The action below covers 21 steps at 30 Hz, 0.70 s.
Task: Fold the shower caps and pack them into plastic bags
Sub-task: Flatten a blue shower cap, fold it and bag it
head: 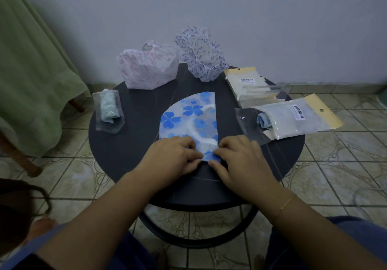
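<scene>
Head view only. Round dark table (117, 144) fills the centre of the frame, standing on a tiled floor (345, 175).

Blue-flowered shower cap (188, 119) lies flat at table centre, folded into a half-round shape with its straight edge toward 3 o'clock. Its near end, at 6 o'clock, is doubled up into a narrow fold.

Left hand (173, 154): fingers curled, pinching the left side of that near fold and pressing it onto the table. Right hand (238, 156): fingers curled likewise, pinching the right side of the same fold. The two hands sit just beside each other, fingertips nearly meeting over the fold. A thin bracelet (284, 204) is on the right wrist.

Pink-printed shower cap (146, 68) stands puffed up and unfolded at 11 o'clock on the table. Purple-printed shower cap (201, 52) stands at 12 o'clock, also unfolded, opening toward the camera, close beside the pink one.

Clear bag with a rolled green cap (109, 110) lies at 9 o'clock, well apart from the hands. Stack of empty plastic bags (249, 85) with card headers lies at 2 o'clock. Packed bag with a rolled blue cap (291, 119) lies at 3 o'clock, overhanging the table edge, just near of the stack.

Green cloth (27, 70) hangs at far left off the table.
</scene>
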Available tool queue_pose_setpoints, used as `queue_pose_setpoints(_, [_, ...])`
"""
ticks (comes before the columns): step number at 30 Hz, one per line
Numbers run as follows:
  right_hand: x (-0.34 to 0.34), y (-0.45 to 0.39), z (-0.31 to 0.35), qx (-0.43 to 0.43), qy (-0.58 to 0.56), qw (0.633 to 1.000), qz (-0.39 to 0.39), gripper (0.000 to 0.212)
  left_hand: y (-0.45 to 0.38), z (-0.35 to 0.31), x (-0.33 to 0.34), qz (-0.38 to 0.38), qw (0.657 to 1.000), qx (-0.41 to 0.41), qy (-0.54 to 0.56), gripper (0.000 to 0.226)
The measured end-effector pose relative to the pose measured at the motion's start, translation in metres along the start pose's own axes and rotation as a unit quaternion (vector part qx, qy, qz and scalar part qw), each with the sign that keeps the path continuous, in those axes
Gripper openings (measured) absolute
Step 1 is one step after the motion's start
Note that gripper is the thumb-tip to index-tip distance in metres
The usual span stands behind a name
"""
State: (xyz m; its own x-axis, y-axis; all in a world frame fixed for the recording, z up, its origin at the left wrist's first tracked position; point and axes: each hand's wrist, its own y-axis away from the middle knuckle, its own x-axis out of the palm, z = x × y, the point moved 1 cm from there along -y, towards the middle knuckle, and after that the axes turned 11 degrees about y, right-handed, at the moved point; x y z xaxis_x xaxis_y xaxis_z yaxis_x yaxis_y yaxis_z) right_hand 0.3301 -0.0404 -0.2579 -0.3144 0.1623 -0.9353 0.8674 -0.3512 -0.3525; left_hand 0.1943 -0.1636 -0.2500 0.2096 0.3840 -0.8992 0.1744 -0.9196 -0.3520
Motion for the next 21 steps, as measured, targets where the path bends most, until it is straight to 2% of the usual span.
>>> queue_pose_setpoints(3, [0.003,0.002,0.002,-0.045,0.010,0.999,-0.013,0.037,-0.002,0.001,-0.001,0.008,1.000,-0.011,0.020,0.035])
queue_pose_setpoints(6, [0.005,0.000,0.000,-0.052,-0.013,0.998,-0.011,0.038,-0.004,0.003,-0.002,0.027,0.998,-0.018,0.048,0.037])
queue_pose_setpoints(9, [0.004,-0.004,-0.002,-0.048,-0.051,0.998,-0.005,0.028,-0.006,0.006,-0.003,0.049,0.989,-0.075,0.115,0.043])
queue_pose_setpoints(11, [0.001,-0.008,-0.002,-0.026,-0.082,0.996,0.013,0.018,-0.005,0.009,-0.005,0.063,0.977,-0.126,0.157,0.032])
queue_pose_setpoints(15, [0.004,-0.014,-0.007,0.048,-0.185,0.979,0.065,0.016,-0.006,0.011,-0.011,0.105,0.952,-0.197,0.211,0.011])
queue_pose_setpoints(18, [0.006,-0.017,-0.007,0.121,-0.261,0.955,0.079,0.006,-0.007,0.015,-0.015,0.076,0.925,-0.269,0.257,0.015])
queue_pose_setpoints(21, [0.007,-0.021,-0.005,0.167,-0.294,0.937,0.090,0.006,-0.008,0.017,-0.014,0.038,0.899,-0.325,0.290,0.006])
